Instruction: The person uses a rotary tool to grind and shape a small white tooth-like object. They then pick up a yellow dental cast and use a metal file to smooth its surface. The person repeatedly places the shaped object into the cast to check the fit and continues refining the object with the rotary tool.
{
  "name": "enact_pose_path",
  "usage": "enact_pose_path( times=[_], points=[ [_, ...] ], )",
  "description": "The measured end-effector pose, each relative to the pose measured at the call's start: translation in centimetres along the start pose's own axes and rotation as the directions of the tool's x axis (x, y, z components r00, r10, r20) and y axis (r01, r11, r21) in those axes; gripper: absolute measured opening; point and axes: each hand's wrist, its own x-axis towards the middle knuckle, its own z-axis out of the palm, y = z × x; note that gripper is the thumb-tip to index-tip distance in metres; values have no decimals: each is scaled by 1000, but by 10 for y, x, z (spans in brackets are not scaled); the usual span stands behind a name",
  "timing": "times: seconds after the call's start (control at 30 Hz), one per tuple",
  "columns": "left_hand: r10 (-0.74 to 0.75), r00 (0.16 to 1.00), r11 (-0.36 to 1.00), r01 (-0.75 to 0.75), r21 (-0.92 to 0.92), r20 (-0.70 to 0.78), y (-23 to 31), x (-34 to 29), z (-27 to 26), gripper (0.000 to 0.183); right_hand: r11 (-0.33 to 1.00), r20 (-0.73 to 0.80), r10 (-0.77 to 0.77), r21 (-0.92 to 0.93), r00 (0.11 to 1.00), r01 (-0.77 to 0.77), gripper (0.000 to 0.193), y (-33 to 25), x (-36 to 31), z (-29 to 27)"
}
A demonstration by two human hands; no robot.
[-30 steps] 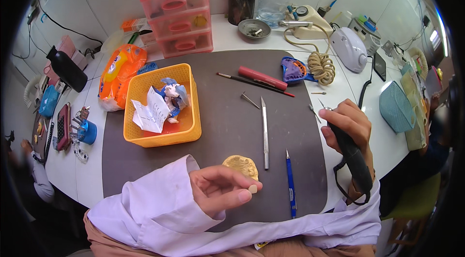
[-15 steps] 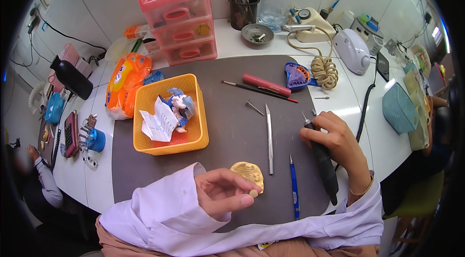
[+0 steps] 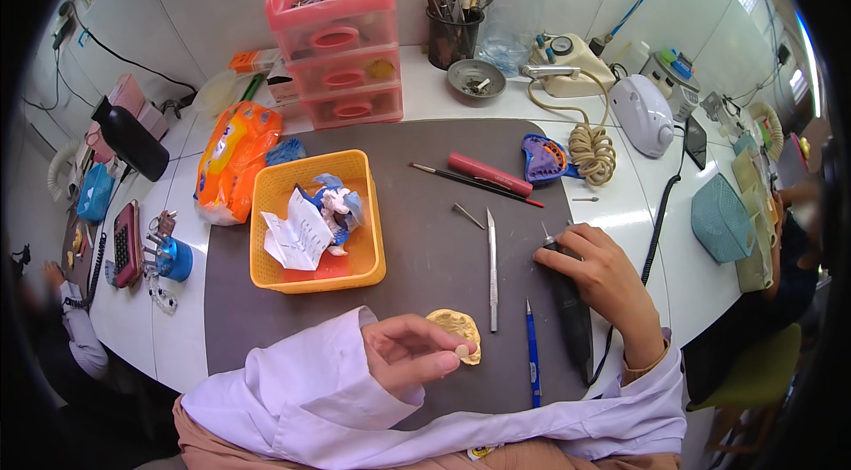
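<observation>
While your left hand (image 3: 409, 357) pinches a small pale bead (image 3: 461, 351) between thumb and forefinger, it sits just above the yellow dental cast (image 3: 456, 326) lying on the grey mat (image 3: 425, 204). Your right hand (image 3: 603, 279) curls its fingers around the black handpiece (image 3: 574, 328), which rests on the mat beside the blue pen (image 3: 533, 353) and a metal spatula (image 3: 491, 271).
</observation>
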Motion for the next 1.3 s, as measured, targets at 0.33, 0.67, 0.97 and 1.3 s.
enact_pose_path(
  times=[0.33, 0.67, 0.97, 1.3],
  points=[
    [-22, 1000, 998, 22, 54, 5, -1, -4, 1, 14, 946, -335, 218, 304, 917, -114, 30, -64, -16, -61],
    [-48, 996, 999, 48, 2, 76, -14, -2, -1, 18, 720, -361, 381, 693, 851, -29, 30, -119, -19, -23],
    [-40, 999, 990, 38, 137, 7, -7, -7, 4, 17, 677, -396, 379, 735, 836, 41, 29, -131, -5, -6],
    [242, 931, 421, -355, 835, 273, 32, 10, -13, 11, 603, -261, 618, 763, 742, -233, 22, -103, -8, -8]
  ],
)
